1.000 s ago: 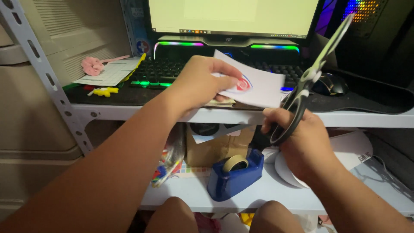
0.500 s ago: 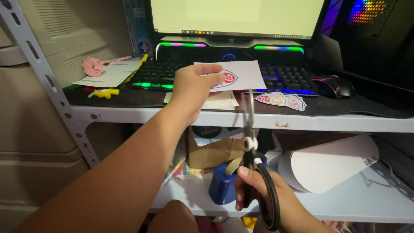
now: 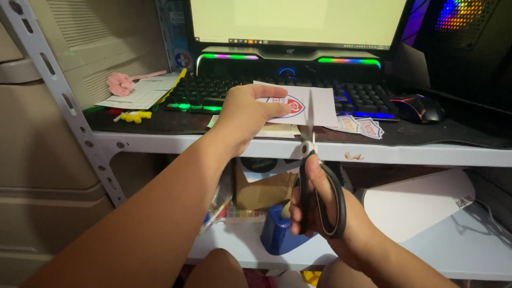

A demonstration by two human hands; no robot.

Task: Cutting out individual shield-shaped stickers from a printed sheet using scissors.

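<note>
The left hand (image 3: 248, 112) pinches a printed sheet (image 3: 309, 104); the right hand (image 3: 320, 205) grips scissors (image 3: 314, 176), blades meeting its edge. Cutting looks barely begun; finished cutouts (image 3: 360, 127) lie on the surface (image 3: 426, 138).

Left hand (image 3: 246, 112) is pinching a white paper sheet (image 3: 314, 104) bearing a red-and-blue shield print, holding it above the desk's front edge (image 3: 416, 154). Right hand (image 3: 325, 213) is gripping black-handled scissors (image 3: 312, 176), blades pointing up and meeting the sheet's lower edge. A blue tape dispenser (image 3: 277, 234) is sitting on the lower shelf, just behind the right hand.
</note>
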